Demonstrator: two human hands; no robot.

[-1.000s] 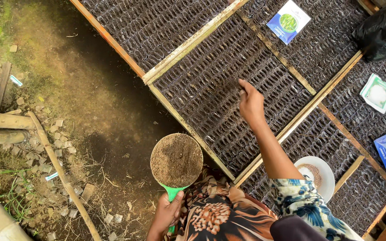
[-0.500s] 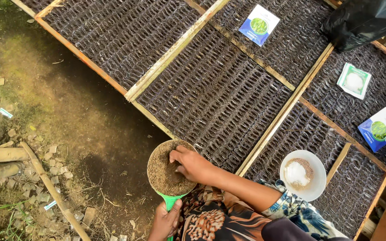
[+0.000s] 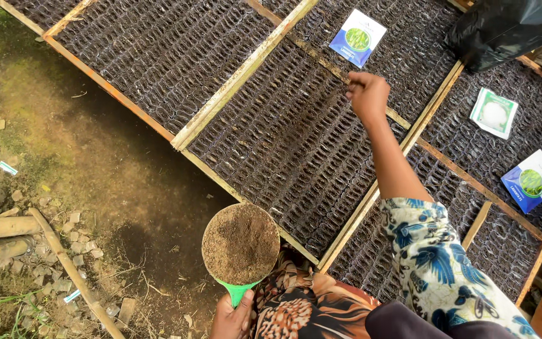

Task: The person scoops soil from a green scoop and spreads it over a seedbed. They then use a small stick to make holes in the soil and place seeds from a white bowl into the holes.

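Note:
My left hand (image 3: 232, 317) grips the green handle of a round scoop (image 3: 240, 243) heaped with brown soil, held low over the near edge of the seedling bed. My right hand (image 3: 368, 95) is stretched far out over the bed, fingers pinched together, with bits of soil dropping from it onto the rows of small black seedling cells (image 3: 283, 138). A wooden frame (image 3: 239, 76) divides the cells into sections. My right sleeve is white with a blue floral print.
Seed packets lie on the cells: a blue one (image 3: 357, 37) at the top, a white and green one (image 3: 494, 112), and another blue one (image 3: 533, 181) at the right. A black plastic bag (image 3: 509, 25) sits top right. Muddy ground (image 3: 83, 169) with bamboo poles (image 3: 1, 229) lies left.
My right hand went from the bed to the scoop, took a pinch of soil, and has now reached far out over the cells again. The scoop stayed low by my body.

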